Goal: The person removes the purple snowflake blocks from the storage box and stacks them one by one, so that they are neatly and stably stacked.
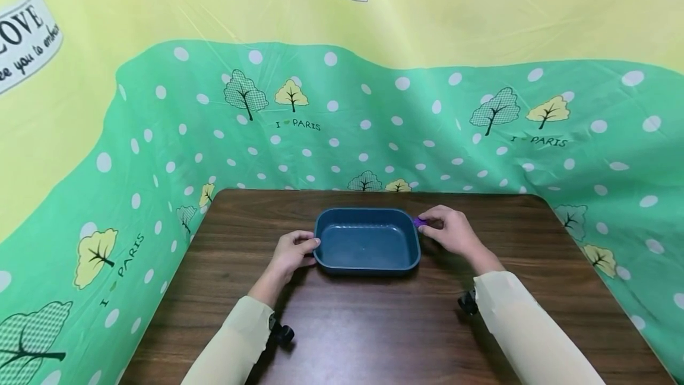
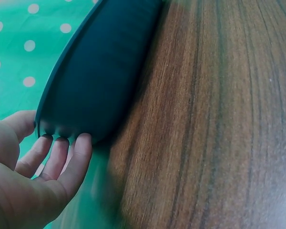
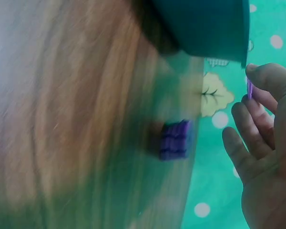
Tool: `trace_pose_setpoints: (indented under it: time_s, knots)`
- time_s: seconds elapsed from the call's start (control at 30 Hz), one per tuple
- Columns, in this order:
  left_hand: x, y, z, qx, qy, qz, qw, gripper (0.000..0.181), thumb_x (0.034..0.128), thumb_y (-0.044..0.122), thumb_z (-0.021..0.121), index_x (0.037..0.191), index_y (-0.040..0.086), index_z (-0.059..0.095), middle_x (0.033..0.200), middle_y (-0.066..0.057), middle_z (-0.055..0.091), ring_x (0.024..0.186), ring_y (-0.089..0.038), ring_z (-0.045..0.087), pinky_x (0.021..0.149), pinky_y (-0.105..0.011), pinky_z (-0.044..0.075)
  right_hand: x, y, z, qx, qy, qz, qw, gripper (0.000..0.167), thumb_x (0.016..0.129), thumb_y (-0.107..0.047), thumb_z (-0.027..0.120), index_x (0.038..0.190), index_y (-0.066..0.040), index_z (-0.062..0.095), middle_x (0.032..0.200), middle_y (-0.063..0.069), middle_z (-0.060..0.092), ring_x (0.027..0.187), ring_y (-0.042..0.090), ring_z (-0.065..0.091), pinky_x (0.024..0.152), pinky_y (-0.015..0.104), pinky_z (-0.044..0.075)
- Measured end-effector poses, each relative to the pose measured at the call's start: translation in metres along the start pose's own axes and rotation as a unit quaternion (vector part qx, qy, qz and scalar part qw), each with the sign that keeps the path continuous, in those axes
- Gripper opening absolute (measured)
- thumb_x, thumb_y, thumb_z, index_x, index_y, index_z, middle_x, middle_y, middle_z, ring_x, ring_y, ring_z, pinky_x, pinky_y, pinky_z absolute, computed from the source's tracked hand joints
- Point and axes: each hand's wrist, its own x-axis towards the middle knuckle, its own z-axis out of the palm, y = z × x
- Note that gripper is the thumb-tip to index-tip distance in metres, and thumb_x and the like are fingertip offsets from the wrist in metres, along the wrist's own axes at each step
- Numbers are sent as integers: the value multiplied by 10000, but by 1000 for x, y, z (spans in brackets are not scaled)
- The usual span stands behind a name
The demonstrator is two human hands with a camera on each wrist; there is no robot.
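A dark blue rectangular plastic tub (image 1: 366,269) with rounded corners stands upright on the table, bare inside. My left hand (image 1: 291,252) grips its left end, the thumb at the rim; in the left wrist view the fingertips of that hand (image 2: 43,167) press the outer wall (image 2: 90,76). At the tub's right end, my right hand (image 1: 450,229) pinches a small purple piece (image 1: 419,222). Seen from the right wrist, this piece is a thin purple sliver (image 3: 250,88) between thumb and fingers, close to the tub's rim; its kind is unclear.
A ridged purple block or stack (image 3: 175,140), blurred, sits on the table below the right hand. The dark wood-grain table (image 1: 369,325) meets a green and yellow printed cloth (image 1: 331,106) at the back and sides. Dark wrist cameras (image 1: 281,333) hang at both sleeves.
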Motion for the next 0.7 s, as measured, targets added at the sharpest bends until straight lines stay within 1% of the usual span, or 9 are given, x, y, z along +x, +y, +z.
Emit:
trace_pose_setpoints:
  time_s: [0.17, 0.33, 0.5, 0.6, 0.7]
  knots:
    - [-1, 1, 1, -4, 3, -4, 10000, 333, 950, 129, 733, 1239, -24, 668, 1078, -125, 665, 910, -200, 684, 769, -392, 656, -8, 10, -4, -170, 102, 79, 9998, 211, 899, -132, 795, 1096, -58, 783, 1072, 93, 732, 997, 286, 683, 820, 452, 592]
    - [-2, 1, 1, 10, 22, -25, 10000, 330, 951, 133, 733, 1236, -22, 669, 1074, -126, 665, 914, -207, 681, 776, -403, 656, -16, 19, -6, -201, 110, 149, 9996, 207, 903, -122, 791, 1093, -41, 781, 1080, 119, 730, 1016, 316, 678, 846, 498, 587]
    - [-2, 1, 1, -24, 15, -53, 10000, 330, 947, 126, 735, 1237, -19, 671, 1073, -121, 667, 926, -215, 683, 774, -398, 656, -25, 28, -8, -165, 45, 406, 9990, 221, 923, -121, 774, 1119, -20, 767, 1122, 153, 713, 1049, 352, 664, 841, 509, 602]
    - [-3, 0, 1, -17, 2, -16, 10000, 338, 949, 126, 732, 1241, -31, 664, 1074, -127, 670, 918, -211, 685, 769, -399, 656, -30, 32, -8, -171, -21, 587, 9981, 230, 937, -123, 760, 1140, -16, 757, 1155, 173, 700, 1094, 379, 648, 892, 546, 588]
    - [-3, 0, 1, -18, -7, -7, 10000, 346, 952, 129, 731, 1248, -38, 659, 1079, -131, 671, 920, -212, 689, 768, -390, 656, -34, 37, -8, -170, -70, 717, 9973, 238, 942, -123, 751, 1155, -19, 751, 1176, 182, 693, 1129, 398, 633, 963, 597, 543]
